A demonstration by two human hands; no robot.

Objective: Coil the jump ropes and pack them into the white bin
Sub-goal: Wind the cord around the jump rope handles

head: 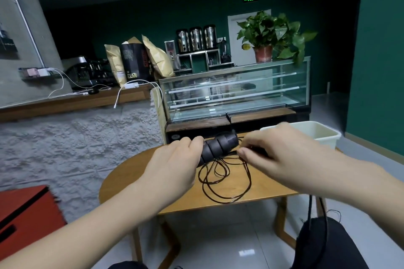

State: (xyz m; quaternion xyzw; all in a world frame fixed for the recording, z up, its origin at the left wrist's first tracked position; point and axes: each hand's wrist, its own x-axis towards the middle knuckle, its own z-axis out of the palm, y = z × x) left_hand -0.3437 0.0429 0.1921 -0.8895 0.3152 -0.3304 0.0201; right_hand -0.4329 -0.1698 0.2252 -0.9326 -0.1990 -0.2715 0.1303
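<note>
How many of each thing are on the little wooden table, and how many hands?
Hands: 2, left hand and right hand
Black handles: 1 plainly showing
Thin black rope: 1 loose bundle of loops
White bin: 1
Wooden table: 1
Total: 6

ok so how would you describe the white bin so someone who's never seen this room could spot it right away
Start at the round wooden table in the foreground, in front of the glass display case. At the table's far right edge, just beyond the right hand, stands the white bin. It is the only pale, open-topped rectangular plastic tub there; everything else on the table is black cord and black handles.
</note>
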